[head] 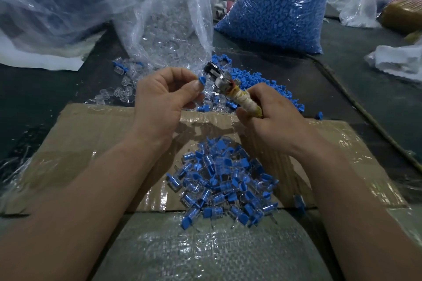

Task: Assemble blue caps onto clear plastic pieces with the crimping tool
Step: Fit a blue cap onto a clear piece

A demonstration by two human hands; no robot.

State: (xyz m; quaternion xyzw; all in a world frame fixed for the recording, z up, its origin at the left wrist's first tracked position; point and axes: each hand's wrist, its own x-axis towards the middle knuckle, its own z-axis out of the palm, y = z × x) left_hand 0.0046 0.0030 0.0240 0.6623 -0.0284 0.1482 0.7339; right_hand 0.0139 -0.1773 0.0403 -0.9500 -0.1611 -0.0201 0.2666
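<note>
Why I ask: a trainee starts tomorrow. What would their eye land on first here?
The heap of finished blue-and-clear pieces lies on the cardboard in the near middle. Beyond it, the left hand pinches a blue cap at the metal head of the tool, gripped by the right hand. A bulging bag of blue caps stands at the back right.

Two bare forearms show, the left forearm (91,189) at the near left and the right forearm (342,189) at the near right, each uncovered from the picture's edge to the wrist. Both taper to slim wrists. The left hand (159,98) and right hand (271,116) are bare too, with knuckles ridging their backs. The left thumb's nail is short and rounded.
</note>
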